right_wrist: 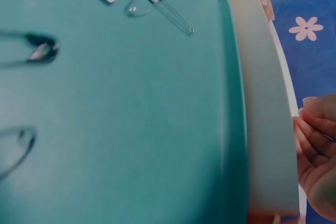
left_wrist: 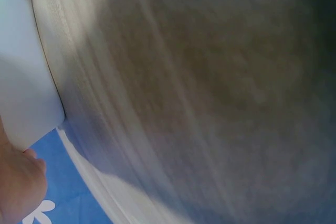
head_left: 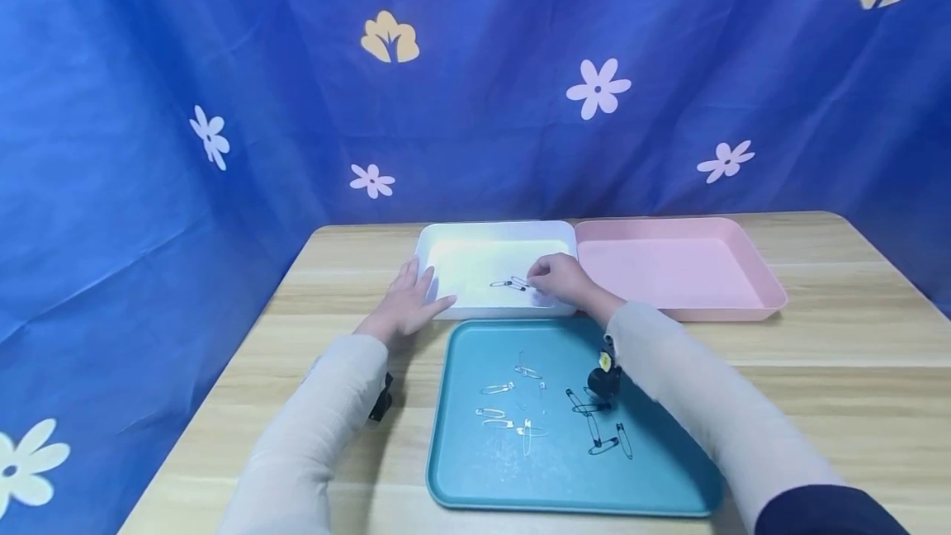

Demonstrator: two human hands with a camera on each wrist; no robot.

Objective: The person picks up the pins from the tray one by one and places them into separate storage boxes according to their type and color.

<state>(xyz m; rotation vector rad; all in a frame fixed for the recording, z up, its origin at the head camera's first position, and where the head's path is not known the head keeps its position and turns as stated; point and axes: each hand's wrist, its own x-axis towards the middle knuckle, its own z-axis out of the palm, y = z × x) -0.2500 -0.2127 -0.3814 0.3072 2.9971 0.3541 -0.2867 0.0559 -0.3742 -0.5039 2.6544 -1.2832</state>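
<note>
My left hand (head_left: 404, 304) has its fingers spread and touches the left side of the white tray (head_left: 453, 312); part of that hand (left_wrist: 21, 182) shows beside the tray in the left wrist view. Inside the tray, toward its right, lie a few black safety pins (head_left: 501, 283). Over them is my right hand (head_left: 560, 277), thumb and fingertips brought together, pinching the end of a black safety pin (head_left: 520, 281). In the right wrist view the tray's wall partly hides the fingertips of that hand (right_wrist: 317, 156), and no pin shows there.
A teal tray (head_left: 475, 469) lies nearer, with several silver safety pins (head_left: 494, 419) on its left part and several black safety pins (head_left: 594, 432) on its right, under my right forearm. A pink tray (head_left: 669, 262) adjoins the white one. Behind the wooden table (head_left: 854, 295) hangs a blue curtain (head_left: 483, 106).
</note>
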